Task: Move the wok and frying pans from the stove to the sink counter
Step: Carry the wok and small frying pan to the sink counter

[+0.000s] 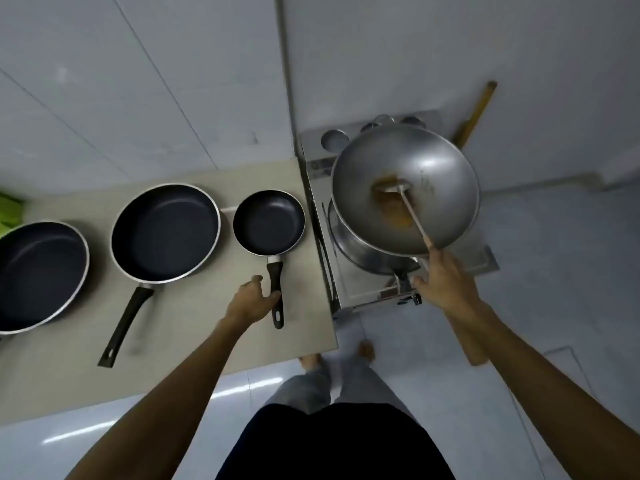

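White wall panels fill the upper frame above a beige counter (86, 368) at left and a stainless-steel stove (349, 289) at centre right. Three round non-stick frying pans with dark interiors and pale metal rims lie in a row on the counter: a large pan (38, 275) cut off by the left edge, a large pan (165, 233) with a long black handle, and a small pan (268, 222) nearest the stove. One silvery, bowl-shaped wok (405, 190) sits tilted over the stove, above a second round steel vessel; one metal ladle (398, 195) with a thin pale handle rests in its brown residue. The left hand (251, 303) curls, not fully closed, around the small pan's black handle. The right hand (443, 278) is clamped on the ladle's handle at the wok's lower rim.
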### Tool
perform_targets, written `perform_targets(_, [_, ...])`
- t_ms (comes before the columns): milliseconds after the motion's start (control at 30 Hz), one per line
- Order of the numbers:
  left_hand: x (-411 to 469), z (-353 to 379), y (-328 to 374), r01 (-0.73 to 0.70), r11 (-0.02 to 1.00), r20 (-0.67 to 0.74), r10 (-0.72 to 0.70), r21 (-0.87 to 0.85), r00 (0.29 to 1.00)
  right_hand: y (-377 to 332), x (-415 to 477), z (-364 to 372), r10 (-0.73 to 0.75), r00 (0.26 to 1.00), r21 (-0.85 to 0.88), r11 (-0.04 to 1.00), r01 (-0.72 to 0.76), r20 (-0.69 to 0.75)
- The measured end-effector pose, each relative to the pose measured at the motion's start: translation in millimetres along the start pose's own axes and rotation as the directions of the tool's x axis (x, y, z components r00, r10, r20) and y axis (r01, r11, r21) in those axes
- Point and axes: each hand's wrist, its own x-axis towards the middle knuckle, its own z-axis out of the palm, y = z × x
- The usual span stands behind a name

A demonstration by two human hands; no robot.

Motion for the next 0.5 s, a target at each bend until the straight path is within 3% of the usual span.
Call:
perform_targets(133, [7.4,26.9,3.9,0.182,0.966,0.067,-0.172,-0.186,0.983,15.8,-8.2,11.7,0.059,0.997,-0.019,0.998,-0.06,-0.048])
perform_targets(233, [21.7,39.3,9.2,0.299,0.859,0.113,-0.278,-0.416,0.954,23.4,-5.9,13.9,0.073,0.996,0.043,0.997,-0.071,-0.05])
perform_targets(400, [37.1,46.5,17.5,0.353,0.568,0.235,-0.272,-0.744,0.933,28.8,-2.4,19.5,0.109,0.994,0.15,0.983,-0.104,-0.022])
perform_targets(500, [37.4,45.4,20.1,0.354,0.517,0.255,-0.255,-0.779,0.933,32.5,-3.1,24.2,0.11,0.994,0.167,0.98,-0.107,-0.005])
